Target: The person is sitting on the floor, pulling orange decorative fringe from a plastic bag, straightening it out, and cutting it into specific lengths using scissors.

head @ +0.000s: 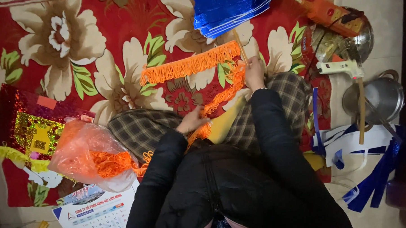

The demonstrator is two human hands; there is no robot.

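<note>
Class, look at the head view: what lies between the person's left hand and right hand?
In the head view, orange fringe runs from the left hand up to the right hand, over plaid trousers.

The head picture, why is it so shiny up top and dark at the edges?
In the head view, the blue foil sheets and the metal pot glare under the light; the right edge and bottom left corner fall into shadow; the left hand looks slightly soft.

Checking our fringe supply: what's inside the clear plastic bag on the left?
The plastic bag holds bunched orange fringe, with a strand spilling out toward the person's lap. How much fills its upper part is unclear; the wrinkled film hides it.
</note>
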